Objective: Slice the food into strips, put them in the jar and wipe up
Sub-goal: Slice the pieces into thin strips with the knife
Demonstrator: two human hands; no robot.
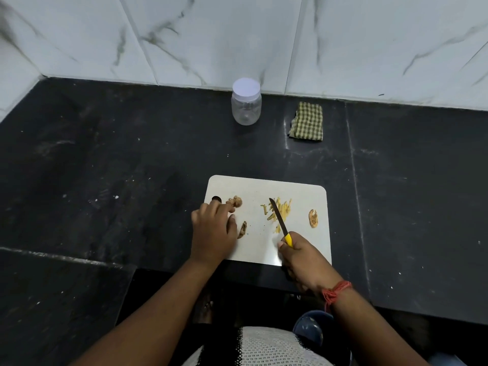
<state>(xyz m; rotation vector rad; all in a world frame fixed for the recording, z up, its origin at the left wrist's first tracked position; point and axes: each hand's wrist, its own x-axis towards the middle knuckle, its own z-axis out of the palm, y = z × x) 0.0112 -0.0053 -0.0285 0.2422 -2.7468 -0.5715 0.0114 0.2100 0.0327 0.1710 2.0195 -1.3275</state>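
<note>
Centrally, near the front edge of the black stone counter [105, 159], lies a white rectangular plastic cutting board with rounded corners [303, 249]. On its right-centre sits a loose pile of thin, pale yellow food strips [281, 210], short and stick-like, lying at mixed angles. A knobbly tan uncut piece of the food [235, 201] rests at the board's left end, just beyond the fingertips of the left hand [213, 229]; whether they touch it cannot be told. That hand lies palm down over the board's left edge, its fingers loosely bent and holding nothing. A brown curled peel scrap [242, 229] lies just right of its thumb, and a second tan peel slice [313, 218] lies near the board's right edge. The right hand [303, 260] grips the yellow handle of a small dark-bladed knife [278, 216], the blade pointing away across the strips. Far back by the marble-patterned wall tiles [264, 35] stands a clear plastic jar with a white screw lid [246, 101], lid on, with a folded green-and-white checked cloth [307, 125] to its right.
</note>
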